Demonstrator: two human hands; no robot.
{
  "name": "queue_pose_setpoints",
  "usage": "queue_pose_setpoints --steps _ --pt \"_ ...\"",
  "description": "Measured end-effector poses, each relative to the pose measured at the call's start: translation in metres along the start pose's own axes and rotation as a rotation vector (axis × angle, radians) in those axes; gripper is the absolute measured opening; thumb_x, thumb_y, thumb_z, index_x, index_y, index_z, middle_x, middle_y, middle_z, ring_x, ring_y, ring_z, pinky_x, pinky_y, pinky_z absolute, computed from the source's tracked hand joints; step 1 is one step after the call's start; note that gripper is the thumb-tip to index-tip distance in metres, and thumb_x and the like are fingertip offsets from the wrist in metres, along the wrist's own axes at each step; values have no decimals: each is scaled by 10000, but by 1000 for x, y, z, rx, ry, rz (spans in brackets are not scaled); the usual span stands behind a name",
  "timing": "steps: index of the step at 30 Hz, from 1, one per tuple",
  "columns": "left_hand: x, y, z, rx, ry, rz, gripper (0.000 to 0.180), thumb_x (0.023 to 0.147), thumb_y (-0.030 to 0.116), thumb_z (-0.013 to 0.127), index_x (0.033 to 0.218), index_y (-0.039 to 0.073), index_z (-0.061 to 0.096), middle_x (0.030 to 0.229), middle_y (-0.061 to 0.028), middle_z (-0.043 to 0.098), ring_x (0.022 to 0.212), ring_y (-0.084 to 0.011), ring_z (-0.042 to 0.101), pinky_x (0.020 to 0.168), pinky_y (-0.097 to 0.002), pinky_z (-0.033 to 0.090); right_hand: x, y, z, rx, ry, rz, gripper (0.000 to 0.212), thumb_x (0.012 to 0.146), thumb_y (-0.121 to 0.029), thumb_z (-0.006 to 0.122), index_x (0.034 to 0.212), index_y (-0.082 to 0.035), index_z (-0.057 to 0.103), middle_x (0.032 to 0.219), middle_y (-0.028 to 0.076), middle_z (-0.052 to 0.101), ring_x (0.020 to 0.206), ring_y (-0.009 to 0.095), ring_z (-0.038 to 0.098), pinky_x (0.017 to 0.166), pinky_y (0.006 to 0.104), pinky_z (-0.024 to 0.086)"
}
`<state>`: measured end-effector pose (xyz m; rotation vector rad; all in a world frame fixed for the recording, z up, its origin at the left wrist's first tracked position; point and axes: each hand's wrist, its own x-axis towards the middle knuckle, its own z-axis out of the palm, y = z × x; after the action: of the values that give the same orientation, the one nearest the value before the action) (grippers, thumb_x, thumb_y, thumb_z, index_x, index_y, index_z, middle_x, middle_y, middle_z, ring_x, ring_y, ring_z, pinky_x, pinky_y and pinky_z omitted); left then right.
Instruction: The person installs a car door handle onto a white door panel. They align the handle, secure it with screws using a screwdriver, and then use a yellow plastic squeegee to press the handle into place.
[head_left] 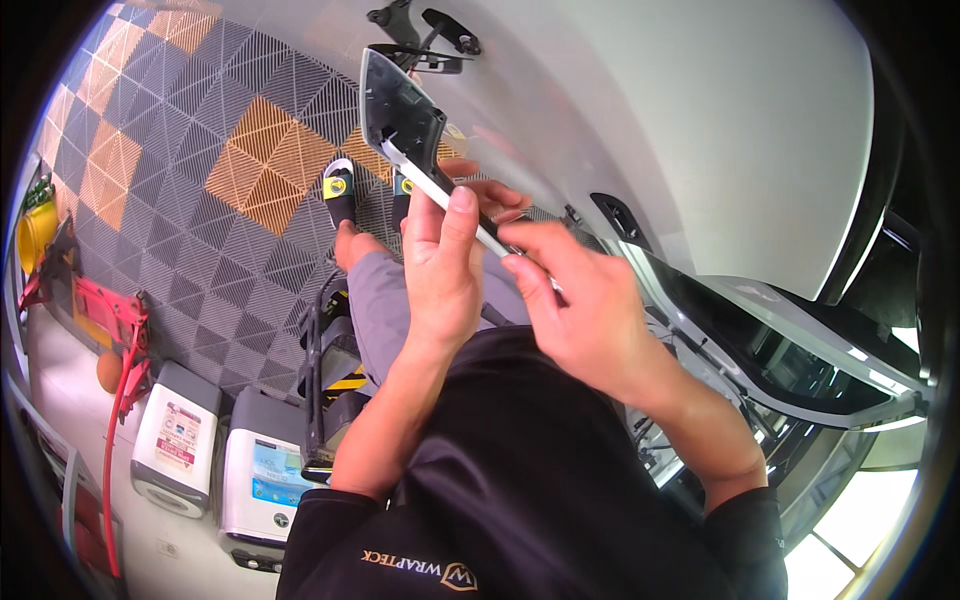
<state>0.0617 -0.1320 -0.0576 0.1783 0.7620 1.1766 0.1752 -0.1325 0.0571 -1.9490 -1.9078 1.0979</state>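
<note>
A long car trim piece (400,105) slants in front of me, with a broad angular end at the upper left and a narrow arm running down to the right. Its inner face is black with moulded clips, and its edge is pale silver. My left hand (445,265) is closed around the middle of the arm, thumb lying along it and fingers behind. Farther down, my right hand (595,315) pinches the narrow end between thumb and fingers. The tip inside the right hand is mostly hidden.
A silver-grey car body (700,120) fills the right, with a dark handle recess (620,215) and black fittings (435,45) at its far edge. A black wheeled cart (325,380) stands by my left leg. White-and-grey boxes (180,440), a red hose (108,490) and patterned floor tiles (265,165) lie left.
</note>
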Motion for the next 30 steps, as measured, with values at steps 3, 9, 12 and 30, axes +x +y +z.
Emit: queue_pose_setpoints --steps 3,9,12,30 --pt "-2 -2 -5 -90 -33 1 408 1136 299 577 1410 16 468 1096 -165 711 1037 -280 727 961 -433 572 5 -2 -13 211 -86 203 141 1042 -52 660 1157 5 721 784 90 733 641 140 688 576 284 524" --pt "8 -2 3 -187 -108 66 318 1155 285 528 1319 16 487 1028 -201 727 990 -366 773 906 -450 634 20 -10 -43 369 -183 329 128 1053 -48 643 1122 13 732 744 50 701 609 66 622 567 249 492" --pt "10 2 1 -245 -138 8 328 1125 198 572 1371 5 471 1100 -213 722 1067 -374 755 968 -471 618 18 -13 -37 209 -113 130 123 1050 -37 639 1110 16 731 745 47 700 614 70 627 565 250 487" --pt "15 4 -16 -109 -245 23 517 1016 53 632 1469 -44 402 1159 -257 680 1100 -444 734 968 -550 633 14 -23 -66 331 -113 262 120 1044 -1 626 1064 34 740 700 23 672 577 64 598 544 220 488"
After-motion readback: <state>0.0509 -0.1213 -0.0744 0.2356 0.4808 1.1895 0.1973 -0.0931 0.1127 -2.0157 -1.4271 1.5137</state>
